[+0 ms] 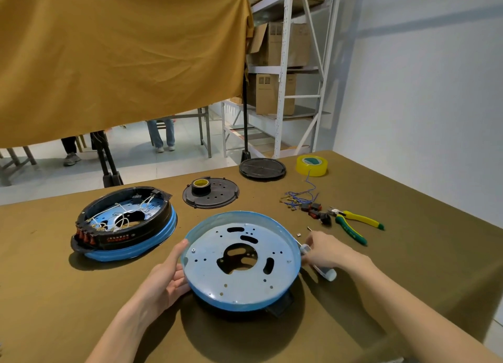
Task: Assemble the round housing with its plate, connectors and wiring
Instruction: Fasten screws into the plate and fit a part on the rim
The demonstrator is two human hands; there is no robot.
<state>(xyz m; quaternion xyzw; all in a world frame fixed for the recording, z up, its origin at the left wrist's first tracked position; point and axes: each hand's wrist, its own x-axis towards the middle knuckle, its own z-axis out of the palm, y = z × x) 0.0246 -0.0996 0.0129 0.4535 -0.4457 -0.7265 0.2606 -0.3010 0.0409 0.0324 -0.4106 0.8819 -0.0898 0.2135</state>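
Two hands work: left hand [166, 277] cups plate [242, 259] at 9 o'clock; right hand [325, 249] grips screwdriver [322, 270] at 3—steady plate first.

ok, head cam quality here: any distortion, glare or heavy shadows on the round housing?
Head view: wide-angle bowing bends the shelf uprights and table edge; soft shadows sit under the round housing and the wired housing; faint sheen on the plate, no blown glare; the focus is fairly even.

The left hand [166, 275] steadies the blue round housing [242, 259] while the right hand [330, 249] grips a screwdriver [322, 268].
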